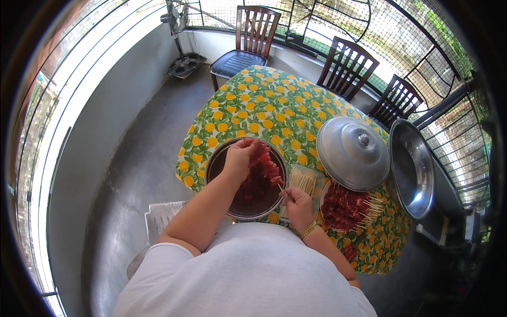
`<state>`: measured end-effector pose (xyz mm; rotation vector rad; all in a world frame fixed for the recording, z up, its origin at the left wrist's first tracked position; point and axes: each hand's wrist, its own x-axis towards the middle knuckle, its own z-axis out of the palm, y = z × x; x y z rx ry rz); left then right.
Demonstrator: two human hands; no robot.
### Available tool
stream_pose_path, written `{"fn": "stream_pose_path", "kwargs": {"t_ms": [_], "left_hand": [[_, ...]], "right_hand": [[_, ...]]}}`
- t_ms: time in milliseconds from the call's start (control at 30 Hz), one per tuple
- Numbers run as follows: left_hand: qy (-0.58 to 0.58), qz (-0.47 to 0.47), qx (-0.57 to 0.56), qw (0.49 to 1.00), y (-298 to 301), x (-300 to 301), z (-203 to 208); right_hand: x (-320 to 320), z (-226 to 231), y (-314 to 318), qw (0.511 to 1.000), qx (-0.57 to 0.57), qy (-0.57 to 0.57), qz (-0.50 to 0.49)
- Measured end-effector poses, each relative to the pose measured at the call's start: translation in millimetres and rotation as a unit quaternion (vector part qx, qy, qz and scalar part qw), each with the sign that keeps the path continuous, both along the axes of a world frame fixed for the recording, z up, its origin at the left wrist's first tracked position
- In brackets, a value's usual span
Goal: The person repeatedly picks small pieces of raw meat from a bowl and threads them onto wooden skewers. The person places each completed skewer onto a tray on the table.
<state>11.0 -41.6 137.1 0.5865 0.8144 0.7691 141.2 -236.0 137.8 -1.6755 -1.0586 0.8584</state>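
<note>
Over a large round metal pot (pixel 216 201) with dark red liquid in it, I hold a meat skewer between my two hands. Red raw meat (pixel 270 170) is bunched along its stick. My left hand (pixel 240 159) is closed on the meat at the upper end. My right hand (pixel 297 205) pinches the bare lower end of the stick, just off the pot's right rim. Next to that hand is a clear container (pixel 320 184) of bamboo sticks (pixel 302 181). Farther right, a plate is heaped with skewered raw meat (pixel 342 209), sticks pointing right.
A domed metal lid (pixel 353 150) sits behind the heaped plate, with a big metal basin (pixel 412 169) tilted beside it. The table wears a lemon-print cloth (pixel 253 113). Wooden chairs (pixel 348 66) line the far side; a fan (pixel 179 39) and a light plastic chair (pixel 161 217) stand left.
</note>
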Motion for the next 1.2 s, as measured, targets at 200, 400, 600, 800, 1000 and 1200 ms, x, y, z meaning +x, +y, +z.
{"fn": "stream_pose_path", "kwargs": {"t_ms": [200, 400, 600, 800, 1000, 1200], "left_hand": [[0.043, 0.018, -0.011, 0.999, -4, 4, -1], [-0.006, -0.001, -0.037, 0.999, -2, -3, -7], [-0.017, 0.053, -0.073, 0.996, -17, 0, -8], [-0.058, 0.058, -0.062, 0.995, -4, -16, -11], [0.004, 0.069, -0.024, 0.997, -3, -14, -21], [0.001, 0.081, -0.035, 0.996, -7, -6, -21]], "right_hand": [[-5, 1, -2, 0.999, 0.006, -0.028, -0.014], [-9, 2, -2, 0.991, 0.041, -0.129, -0.002], [-12, 3, 6, 0.992, 0.034, -0.118, 0.009], [-10, 1, 11, 0.999, -0.033, -0.035, 0.016], [-8, -8, 11, 0.998, -0.013, -0.062, 0.014], [-9, -12, 8, 0.992, 0.041, -0.119, 0.005]]}}
